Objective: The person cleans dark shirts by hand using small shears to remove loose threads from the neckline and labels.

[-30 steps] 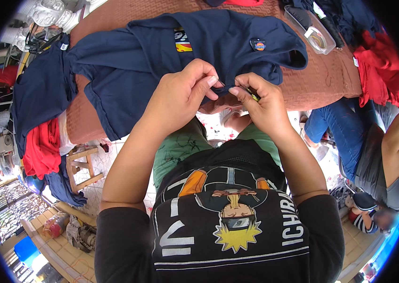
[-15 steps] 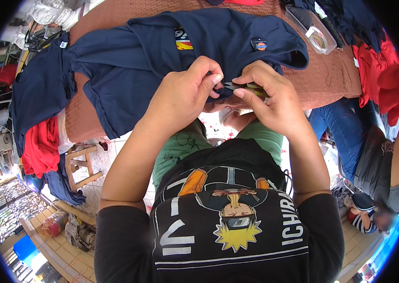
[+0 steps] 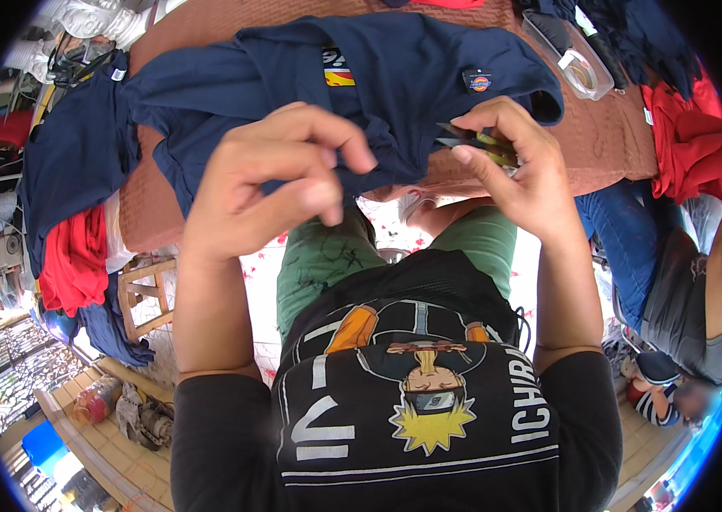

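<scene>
A dark navy garment [image 3: 386, 94] lies spread over the brown-covered table, with a colourful print and a small sewn label on it. My right hand [image 3: 514, 158] grips a pair of thread snips [image 3: 484, 146] with yellow-green handles. Their pointed blades stand apart and face left, just over the garment's near edge. To the left, my left hand [image 3: 280, 175] is raised in front of the cloth, its thumb and fingers apart and nothing seen between them. It covers part of the garment's near side.
At the far right of the table [image 3: 604, 145] rests a clear plastic box [image 3: 578, 64]. Navy clothing [image 3: 79, 145] and red cloth [image 3: 75, 264] hang at the left, above a wooden stool [image 3: 146, 294]. Another person in jeans [image 3: 621, 247] sits close at the right, near more red clothing [image 3: 693, 141].
My left hand has let go of the garment's edge and moved left and toward me, its fingers opening. The snips have shifted slightly right in my right hand, their blades now wider apart.
</scene>
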### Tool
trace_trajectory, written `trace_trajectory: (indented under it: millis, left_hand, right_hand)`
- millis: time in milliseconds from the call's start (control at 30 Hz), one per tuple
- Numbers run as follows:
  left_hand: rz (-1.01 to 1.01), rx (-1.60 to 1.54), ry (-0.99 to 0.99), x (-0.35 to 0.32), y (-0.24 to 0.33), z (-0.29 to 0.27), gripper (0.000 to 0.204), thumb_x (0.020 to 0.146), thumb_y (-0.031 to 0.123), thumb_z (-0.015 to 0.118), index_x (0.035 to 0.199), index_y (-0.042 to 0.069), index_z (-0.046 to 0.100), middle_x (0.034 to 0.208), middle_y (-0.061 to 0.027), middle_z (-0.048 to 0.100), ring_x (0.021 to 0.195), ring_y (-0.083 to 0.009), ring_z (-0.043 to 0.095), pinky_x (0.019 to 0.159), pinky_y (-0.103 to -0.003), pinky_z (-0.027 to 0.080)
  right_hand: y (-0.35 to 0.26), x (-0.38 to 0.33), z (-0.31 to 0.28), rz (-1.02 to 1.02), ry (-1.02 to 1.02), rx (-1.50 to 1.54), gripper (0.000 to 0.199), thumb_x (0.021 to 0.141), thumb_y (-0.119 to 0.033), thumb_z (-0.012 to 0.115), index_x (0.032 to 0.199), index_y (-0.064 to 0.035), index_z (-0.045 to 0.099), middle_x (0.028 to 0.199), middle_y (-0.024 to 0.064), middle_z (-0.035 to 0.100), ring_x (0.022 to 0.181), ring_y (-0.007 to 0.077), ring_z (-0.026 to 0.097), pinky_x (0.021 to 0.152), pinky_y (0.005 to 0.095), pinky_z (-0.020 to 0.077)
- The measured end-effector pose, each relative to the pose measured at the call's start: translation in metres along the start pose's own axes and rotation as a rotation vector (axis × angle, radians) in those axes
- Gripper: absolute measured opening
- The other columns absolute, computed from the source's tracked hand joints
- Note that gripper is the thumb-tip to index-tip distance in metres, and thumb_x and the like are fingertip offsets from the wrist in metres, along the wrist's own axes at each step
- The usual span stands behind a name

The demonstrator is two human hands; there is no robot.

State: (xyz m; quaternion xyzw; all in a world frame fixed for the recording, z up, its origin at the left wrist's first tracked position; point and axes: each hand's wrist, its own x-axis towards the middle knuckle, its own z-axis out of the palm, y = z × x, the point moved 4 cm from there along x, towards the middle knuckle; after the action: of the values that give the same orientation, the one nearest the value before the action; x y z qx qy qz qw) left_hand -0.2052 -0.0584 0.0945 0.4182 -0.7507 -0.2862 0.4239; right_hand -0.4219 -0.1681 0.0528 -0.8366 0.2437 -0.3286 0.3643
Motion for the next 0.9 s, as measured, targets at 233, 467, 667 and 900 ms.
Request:
trace_trajectory:
  millis: [233,467,667,900]
  left_hand:
    - [-0.239,0.107,0.274,-0.02,-0.009,-0.014,0.036,0.098,0.025,0.055,0.07,0.002,0.058,0.091,-0.0114,0.064,0.075,-0.0143,0.054,0.065,-0.025,0.04]
    - [-0.396,0.403,0.357,-0.007,-0.029,0.039,0.023,0.077,0.014,0.08,0.097,0.007,0.071,0.107,-0.0045,0.063,0.079,-0.0135,0.057,0.072,-0.026,0.048]
    - [-0.418,0.514,0.392,-0.013,-0.031,0.053,0.036,0.074,0.016,0.083,0.106,0.009,0.069,0.117,-0.0065,0.059,0.088,-0.0196,0.059,0.078,-0.03,0.051]
    - [-0.202,0.712,0.291,-0.002,-0.03,0.06,0.041,0.068,0.015,0.084,0.106,0.011,0.069,0.121,-0.0043,0.058,0.099,-0.025,0.057,0.085,-0.036,0.049]
  right_hand:
    - [-0.011,0.027,-0.03,-0.168,-0.164,-0.342,0.019,0.084,-0.014,0.072,0.096,-0.0035,0.063,0.094,0.0113,0.064,0.08,0.0297,0.066,0.07,0.0366,0.0516]
    - [0.019,0.041,-0.146,0.08,0.08,-0.267,0.024,0.091,-0.006,0.066,0.115,-0.0056,0.062,0.099,0.0006,0.061,0.086,0.0082,0.057,0.076,0.0233,0.0457]
    - [0.029,0.02,-0.051,0.087,-0.021,-0.031,0.028,0.086,-0.002,0.07,0.113,-0.0082,0.063,0.09,-0.0024,0.057,0.081,0.0053,0.053,0.072,0.0211,0.0445]
    - [0.034,0.015,0.022,0.108,-0.144,0.212,0.031,0.079,-0.012,0.079,0.105,-0.0026,0.065,0.088,0.0052,0.065,0.081,0.012,0.058,0.075,0.0276,0.049]
